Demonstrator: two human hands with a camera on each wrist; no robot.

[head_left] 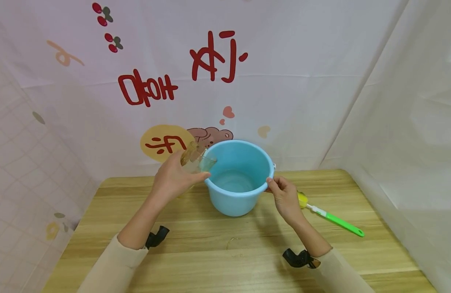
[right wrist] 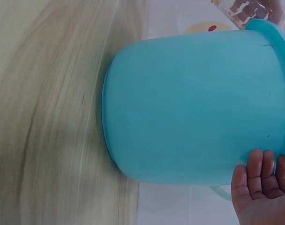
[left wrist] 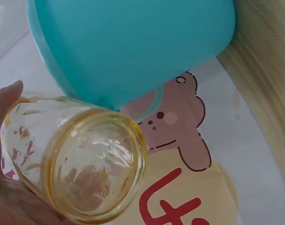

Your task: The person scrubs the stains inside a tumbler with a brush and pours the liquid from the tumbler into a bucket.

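Observation:
A light-blue bucket stands upright on the wooden table. My left hand grips a clear, amber-tinted glass cup, tipped sideways with its mouth over the bucket's left rim. In the left wrist view the cup's thick round base faces the camera, and the thumb lies along its side. At the bucket's right rim, my right hand holds on, thumb on top and fingers underneath. The right wrist view shows those fingers against the bucket's outer wall. Whether liquid lies in the bucket, I cannot tell.
Right of the bucket lies a brush with a green handle and a yellow head, partly behind my right hand. Small wet-looking marks show on the table in front. A printed white curtain hangs close behind.

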